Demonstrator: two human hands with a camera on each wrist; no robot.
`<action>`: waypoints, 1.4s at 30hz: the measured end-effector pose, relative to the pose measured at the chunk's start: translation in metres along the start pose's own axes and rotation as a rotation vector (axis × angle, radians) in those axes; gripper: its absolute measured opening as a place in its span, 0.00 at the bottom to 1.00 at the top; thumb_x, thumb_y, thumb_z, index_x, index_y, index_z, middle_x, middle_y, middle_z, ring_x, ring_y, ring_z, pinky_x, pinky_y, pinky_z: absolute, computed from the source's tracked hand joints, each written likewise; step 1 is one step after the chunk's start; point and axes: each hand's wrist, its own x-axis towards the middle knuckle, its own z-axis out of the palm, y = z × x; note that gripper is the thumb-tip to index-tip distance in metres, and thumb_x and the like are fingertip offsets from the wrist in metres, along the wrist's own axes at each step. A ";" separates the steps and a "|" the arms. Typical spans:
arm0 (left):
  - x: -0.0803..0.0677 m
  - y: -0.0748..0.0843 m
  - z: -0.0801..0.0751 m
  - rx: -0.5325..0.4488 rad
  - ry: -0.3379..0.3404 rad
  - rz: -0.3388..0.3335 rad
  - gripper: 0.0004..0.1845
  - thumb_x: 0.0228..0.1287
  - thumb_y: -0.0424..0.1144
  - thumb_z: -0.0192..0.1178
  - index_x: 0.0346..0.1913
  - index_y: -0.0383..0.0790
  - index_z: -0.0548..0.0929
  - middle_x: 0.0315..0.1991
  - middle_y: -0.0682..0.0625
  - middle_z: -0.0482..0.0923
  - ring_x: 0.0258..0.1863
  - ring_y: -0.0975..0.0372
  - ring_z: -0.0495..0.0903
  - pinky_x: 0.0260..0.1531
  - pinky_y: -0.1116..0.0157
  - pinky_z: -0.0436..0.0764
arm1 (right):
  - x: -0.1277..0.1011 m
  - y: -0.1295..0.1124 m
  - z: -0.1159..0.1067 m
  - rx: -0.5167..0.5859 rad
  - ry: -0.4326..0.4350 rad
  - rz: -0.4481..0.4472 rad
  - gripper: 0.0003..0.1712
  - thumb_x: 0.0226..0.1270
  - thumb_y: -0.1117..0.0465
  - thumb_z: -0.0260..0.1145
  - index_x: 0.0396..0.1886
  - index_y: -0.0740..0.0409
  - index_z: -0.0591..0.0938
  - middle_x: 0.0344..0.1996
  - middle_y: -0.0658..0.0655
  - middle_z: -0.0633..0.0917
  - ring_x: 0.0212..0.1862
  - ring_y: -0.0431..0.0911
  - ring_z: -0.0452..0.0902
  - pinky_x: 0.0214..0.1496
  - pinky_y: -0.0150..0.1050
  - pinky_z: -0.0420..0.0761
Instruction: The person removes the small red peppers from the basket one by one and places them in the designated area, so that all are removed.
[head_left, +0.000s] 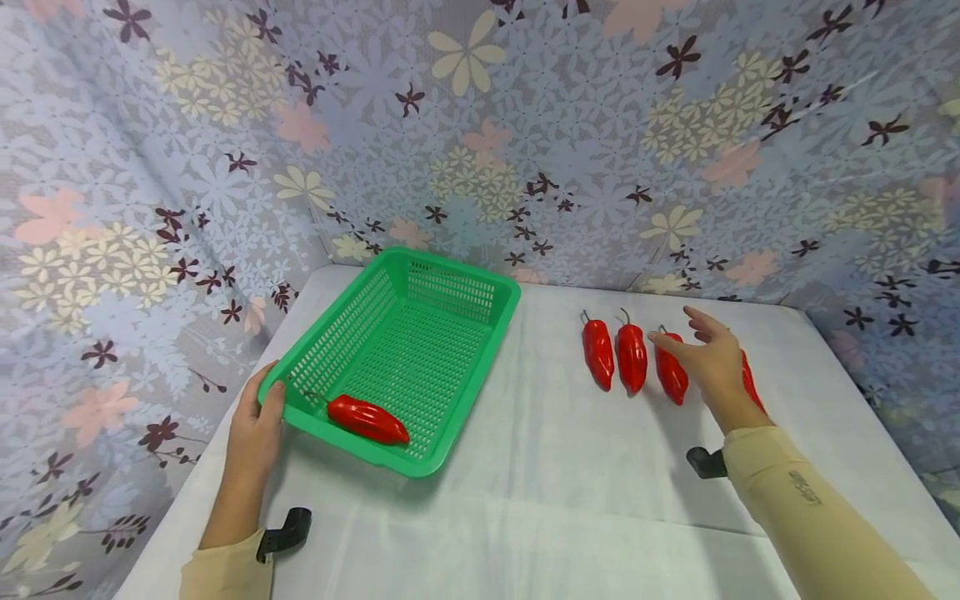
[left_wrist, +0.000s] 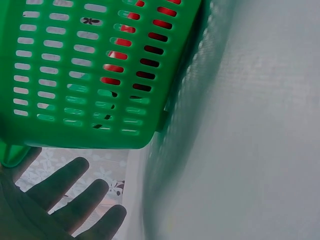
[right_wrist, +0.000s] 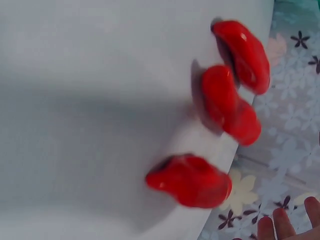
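A green plastic basket [head_left: 480, 367] with slotted walls sits at left on the white-covered table. My left hand [head_left: 253, 429] holds its near left corner, thumb over the rim and fingers outside; in the left wrist view those fingers [left_wrist: 67, 182] spread below the basket wall. One red pepper [head_left: 367, 419] lies inside along the near wall. At right my right hand [head_left: 712, 358] hovers over a row of red peppers, fingers apart and nothing held. Nearest its fingertips is a pepper [head_left: 671, 371], partly covered by the hand. Another pepper [head_left: 751, 385] shows behind the wrist, mostly hidden.
Two more red peppers [head_left: 597, 353] lie side by side left of my right hand, stems toward the back. Flower-patterned cloth [head_left: 465, 167] hangs behind the table and along its sides. White cloth [head_left: 540, 433] stretches between the basket and the peppers.
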 end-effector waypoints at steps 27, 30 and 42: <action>-0.001 0.009 0.000 0.050 0.007 -0.033 0.33 0.77 0.60 0.42 0.78 0.50 0.62 0.72 0.39 0.63 0.67 0.45 0.63 0.65 0.39 0.59 | -0.015 -0.069 0.060 0.046 -0.163 -0.246 0.51 0.60 0.41 0.75 0.79 0.44 0.63 0.73 0.61 0.68 0.72 0.59 0.60 0.63 0.59 0.72; 0.000 0.009 0.000 0.055 0.010 -0.032 0.33 0.78 0.60 0.41 0.78 0.50 0.62 0.72 0.39 0.64 0.66 0.45 0.64 0.65 0.38 0.59 | -0.018 -0.075 0.064 0.042 -0.168 -0.270 0.51 0.59 0.40 0.75 0.79 0.45 0.64 0.72 0.60 0.69 0.71 0.59 0.61 0.63 0.59 0.72; 0.000 0.007 0.001 0.050 0.019 -0.020 0.33 0.78 0.60 0.41 0.78 0.49 0.63 0.70 0.38 0.66 0.63 0.45 0.65 0.63 0.39 0.61 | -0.032 -0.097 0.087 0.101 -0.222 -0.318 0.49 0.57 0.43 0.78 0.77 0.46 0.68 0.70 0.59 0.71 0.70 0.57 0.65 0.62 0.55 0.74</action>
